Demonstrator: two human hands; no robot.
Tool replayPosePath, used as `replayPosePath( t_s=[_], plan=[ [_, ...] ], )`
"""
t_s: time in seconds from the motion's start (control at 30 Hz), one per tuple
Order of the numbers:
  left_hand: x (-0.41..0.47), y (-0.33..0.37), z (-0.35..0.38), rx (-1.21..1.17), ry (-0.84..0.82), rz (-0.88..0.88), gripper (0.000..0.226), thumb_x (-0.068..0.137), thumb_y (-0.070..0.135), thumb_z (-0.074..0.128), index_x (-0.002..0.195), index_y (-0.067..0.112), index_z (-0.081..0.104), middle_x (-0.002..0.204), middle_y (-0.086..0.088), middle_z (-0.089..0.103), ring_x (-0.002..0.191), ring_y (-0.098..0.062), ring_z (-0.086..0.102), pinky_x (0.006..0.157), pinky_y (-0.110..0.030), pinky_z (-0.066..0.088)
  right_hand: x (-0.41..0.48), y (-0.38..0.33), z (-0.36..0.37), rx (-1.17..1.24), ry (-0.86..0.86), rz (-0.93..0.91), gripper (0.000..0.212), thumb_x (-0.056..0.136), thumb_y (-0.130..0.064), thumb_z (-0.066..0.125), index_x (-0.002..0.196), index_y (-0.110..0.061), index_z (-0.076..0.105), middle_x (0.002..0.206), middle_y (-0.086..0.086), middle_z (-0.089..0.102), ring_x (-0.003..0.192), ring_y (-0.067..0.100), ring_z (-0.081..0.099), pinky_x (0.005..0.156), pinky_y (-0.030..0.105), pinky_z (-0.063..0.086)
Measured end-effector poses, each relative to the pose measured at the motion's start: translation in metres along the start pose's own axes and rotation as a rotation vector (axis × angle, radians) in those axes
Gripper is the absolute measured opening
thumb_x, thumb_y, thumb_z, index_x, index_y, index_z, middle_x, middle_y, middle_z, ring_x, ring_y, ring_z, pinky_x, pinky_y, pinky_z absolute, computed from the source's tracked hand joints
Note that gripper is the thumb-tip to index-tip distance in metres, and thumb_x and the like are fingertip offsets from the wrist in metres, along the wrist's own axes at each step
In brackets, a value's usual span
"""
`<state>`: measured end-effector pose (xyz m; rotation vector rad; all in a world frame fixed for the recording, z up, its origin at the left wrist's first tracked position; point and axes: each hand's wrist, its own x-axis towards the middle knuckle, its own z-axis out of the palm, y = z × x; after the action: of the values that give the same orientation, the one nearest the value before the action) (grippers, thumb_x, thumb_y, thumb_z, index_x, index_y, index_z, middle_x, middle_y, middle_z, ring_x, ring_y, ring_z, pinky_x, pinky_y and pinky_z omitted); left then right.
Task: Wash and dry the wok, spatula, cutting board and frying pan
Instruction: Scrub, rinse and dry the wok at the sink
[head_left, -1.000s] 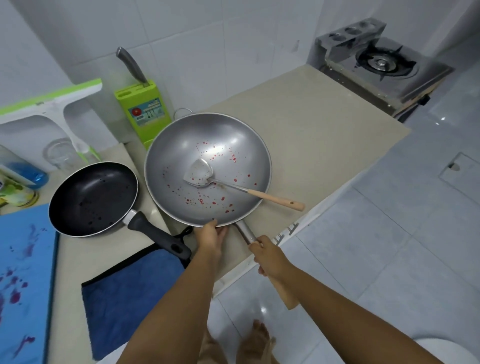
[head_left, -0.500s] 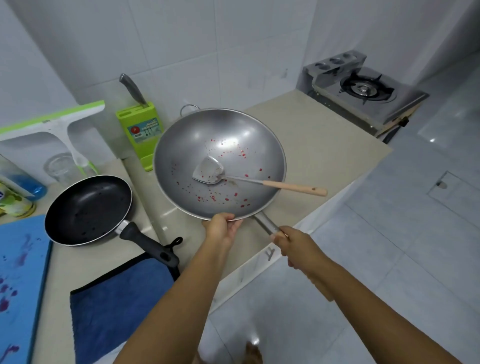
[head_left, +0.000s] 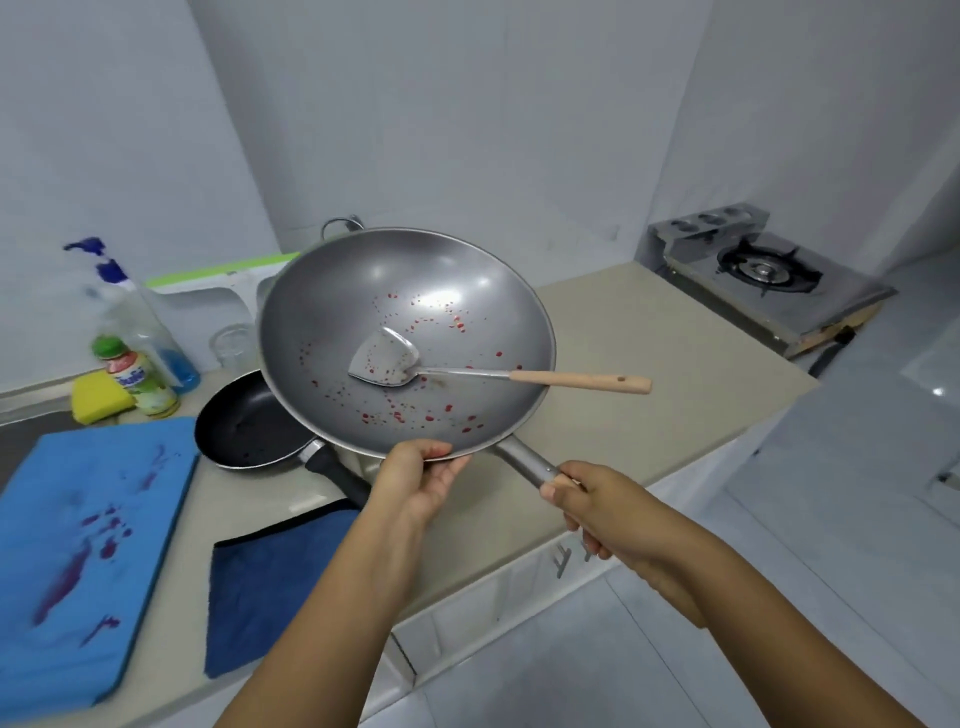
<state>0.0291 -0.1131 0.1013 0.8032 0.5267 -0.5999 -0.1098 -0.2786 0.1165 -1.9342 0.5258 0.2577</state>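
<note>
i hold the wok (head_left: 405, 332) up over the counter (head_left: 649, 374), left hand (head_left: 415, 480) pinching its near rim, right hand (head_left: 597, 501) wrapped tight on its handle. the spatula (head_left: 387, 358) lies inside among red spots. the frying pan (head_left: 249, 431) and stained cutting board (head_left: 78, 545) sit left.

You hold the grey steel wok (head_left: 363, 312) up above the worktop, tilted, its inside speckled with red spots. Your spatula (head_left: 387, 358) lies in it, blade spotted red, wooden handle jutting past the right rim. The black frying pan (head_left: 244, 431) sits near the worktop's back left, partly behind the wok. The blue cutting board (head_left: 88, 545), smeared purple, lies at the left front edge.
</note>
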Motion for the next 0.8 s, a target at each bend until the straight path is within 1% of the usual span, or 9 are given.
replayPosePath(
  t_s=[0.07,0.13,0.2,0.3,0.4,0.5,0.6,0.67,0.8],
  plan=[
    [-0.015,0.014,-0.013,-0.002,0.014,0.030,0.029,0.089,-0.020,0.035,0.106,-0.005,0.053,0.099,-0.022,0.060,0.106,-0.041,0.057,0.090,-0.052,0.047,0.000,-0.011,0.012,-0.004,-0.034,-0.029,0.021,0.097,-0.040,0.051,0.099,-0.020,0.059,0.080,0.002,0.060,0.057,0.011,0.053,0.054,0.024,0.046],
    [-0.027,0.029,-0.029,0.011,0.034,0.071,0.038,0.089,-0.019,0.036,0.122,-0.008,0.050,0.099,-0.022,0.061,0.100,-0.039,0.060,0.086,-0.051,0.048,0.002,-0.024,0.027,0.019,-0.115,-0.036,0.023,0.097,-0.037,0.052,0.104,-0.016,0.057,0.083,0.004,0.061,0.058,0.013,0.055,0.054,0.025,0.046],
    [-0.039,0.044,-0.048,0.020,0.054,0.115,0.042,0.090,-0.019,0.037,0.129,-0.008,0.048,0.100,-0.021,0.062,0.090,-0.036,0.062,0.086,-0.049,0.048,0.004,-0.037,0.045,0.120,-0.233,-0.006,0.025,0.096,-0.034,0.057,0.105,-0.011,0.055,0.084,0.007,0.063,0.060,0.016,0.058,0.055,0.028,0.048],
    [-0.058,0.063,-0.076,-0.007,0.073,0.154,0.040,0.089,-0.019,0.036,0.126,-0.009,0.049,0.100,-0.021,0.063,0.089,-0.036,0.063,0.089,-0.049,0.049,0.002,-0.057,0.077,0.190,-0.331,0.031,0.025,0.094,-0.035,0.060,0.102,-0.012,0.056,0.081,0.005,0.061,0.056,0.015,0.055,0.052,0.029,0.046],
    [-0.079,0.080,-0.104,-0.052,0.088,0.193,0.031,0.089,-0.019,0.036,0.112,-0.006,0.053,0.095,-0.021,0.064,0.087,-0.036,0.063,0.082,-0.048,0.057,-0.007,-0.079,0.111,0.153,-0.360,0.019,0.030,0.095,-0.039,0.058,0.109,-0.012,0.057,0.077,0.003,0.057,0.051,0.012,0.050,0.047,0.025,0.042],
    [-0.099,0.099,-0.138,-0.105,0.109,0.226,0.026,0.088,-0.021,0.037,0.100,-0.005,0.054,0.094,-0.022,0.064,0.087,-0.037,0.064,0.096,-0.049,0.050,-0.022,-0.098,0.142,0.119,-0.421,0.002,0.033,0.095,-0.038,0.058,0.111,-0.009,0.056,0.074,0.002,0.057,0.050,0.012,0.050,0.046,0.025,0.042],
    [-0.118,0.112,-0.172,-0.171,0.111,0.229,0.032,0.086,-0.021,0.036,0.108,-0.006,0.054,0.107,-0.026,0.063,0.103,-0.042,0.062,0.100,-0.053,0.047,-0.034,-0.113,0.172,0.083,-0.460,-0.004,0.026,0.095,-0.036,0.057,0.107,-0.013,0.058,0.075,0.003,0.058,0.051,0.012,0.051,0.047,0.025,0.044],
    [-0.132,0.126,-0.202,-0.197,0.127,0.237,0.033,0.086,-0.021,0.037,0.110,-0.005,0.054,0.111,-0.027,0.062,0.107,-0.044,0.061,0.095,-0.052,0.051,-0.044,-0.125,0.201,0.042,-0.473,-0.019,0.022,0.095,-0.036,0.057,0.099,-0.015,0.058,0.075,0.003,0.059,0.052,0.012,0.052,0.048,0.025,0.045],
    [-0.158,0.162,-0.266,-0.216,0.174,0.247,0.038,0.086,-0.019,0.041,0.119,-0.005,0.050,0.111,-0.029,0.063,0.097,-0.042,0.064,0.066,-0.048,0.059,-0.060,-0.148,0.270,0.008,-0.522,-0.035,0.023,0.095,-0.034,0.057,0.093,-0.011,0.056,0.075,0.004,0.058,0.052,0.011,0.052,0.047,0.025,0.045]
  ],
)
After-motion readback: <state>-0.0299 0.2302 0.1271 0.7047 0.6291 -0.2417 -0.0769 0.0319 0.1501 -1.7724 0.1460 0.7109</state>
